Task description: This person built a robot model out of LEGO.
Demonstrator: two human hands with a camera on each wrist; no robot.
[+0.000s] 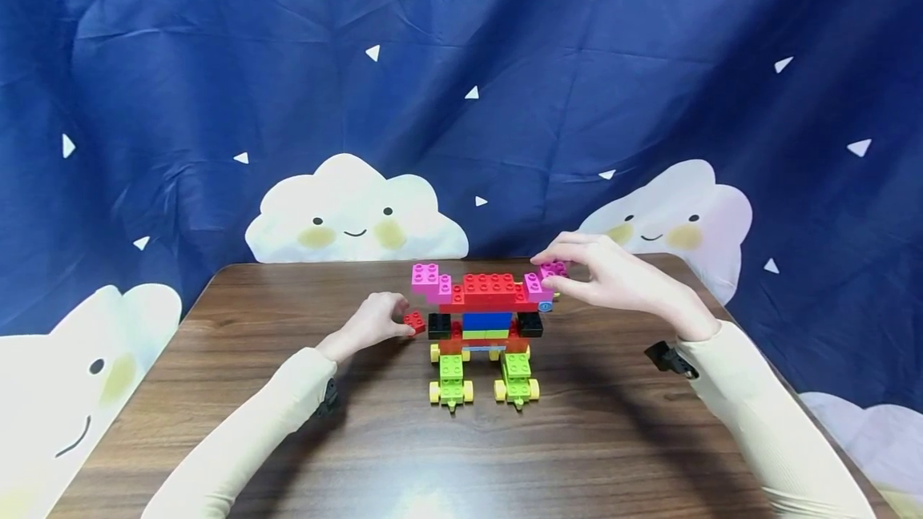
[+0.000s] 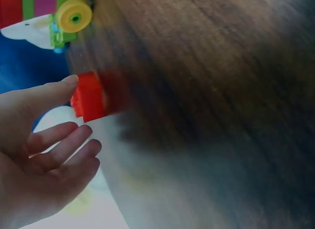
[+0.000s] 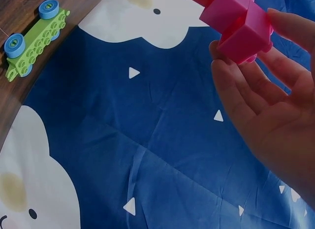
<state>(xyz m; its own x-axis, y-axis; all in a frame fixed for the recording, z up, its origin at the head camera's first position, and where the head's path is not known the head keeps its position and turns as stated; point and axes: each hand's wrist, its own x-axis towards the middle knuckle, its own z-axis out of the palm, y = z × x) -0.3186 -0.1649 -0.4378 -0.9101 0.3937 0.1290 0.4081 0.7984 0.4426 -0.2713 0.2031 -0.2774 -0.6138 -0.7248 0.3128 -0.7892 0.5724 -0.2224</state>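
A toy-block model [image 1: 489, 287] stands on the table, with red, blue and black bricks above lime wheeled bases and stepped pink bricks at both upper ends. My right hand [image 1: 602, 272] is at its upper right end, thumb and fingers around the outer pink brick [image 3: 246, 37]. Left of the model lies a small red brick [image 1: 414, 322]. My left hand [image 1: 372, 320] is beside it; in the left wrist view the thumb touches the red brick [image 2: 91, 96] while the other fingers are loosely bent below it, not closed round it.
A lime wheeled base [image 3: 37, 44] with blue wheels stands on the table in the right wrist view. The brown wooden table [image 1: 346, 455] ends at a blue curtain [image 1: 433, 126] with white clouds and triangles.
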